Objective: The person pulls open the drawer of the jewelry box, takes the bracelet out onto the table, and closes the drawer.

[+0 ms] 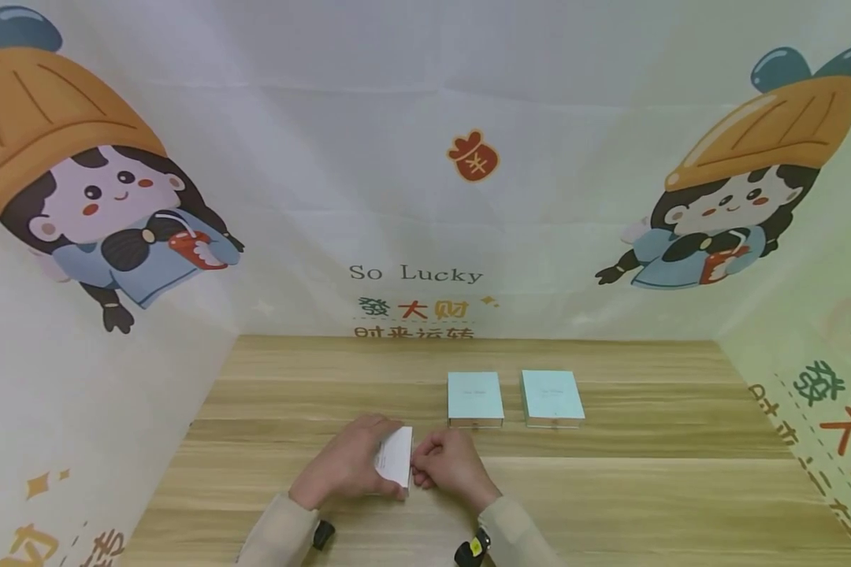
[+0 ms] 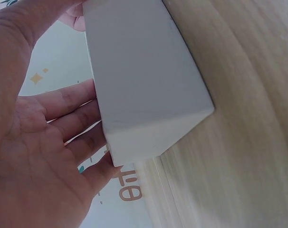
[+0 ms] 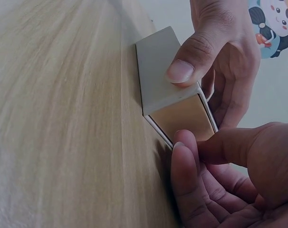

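Observation:
My left hand grips a small white drawer box across its width, thumb on the near side and fingers on the far side. Faint print shows on its upward face. In the right wrist view, the box's tan drawer front sits inside the white sleeve, close to flush with its edge. My right hand has thumb and index finger pinched together at the middle of that tan end; whatever is between the tips is hidden by them. The left wrist view shows the box's plain white side and closed back end.
Two pale blue boxes, a left one and a right one, lie side by side behind my right hand, tan fronts facing me. The wooden table meets a printed cloth backdrop at the back and sides.

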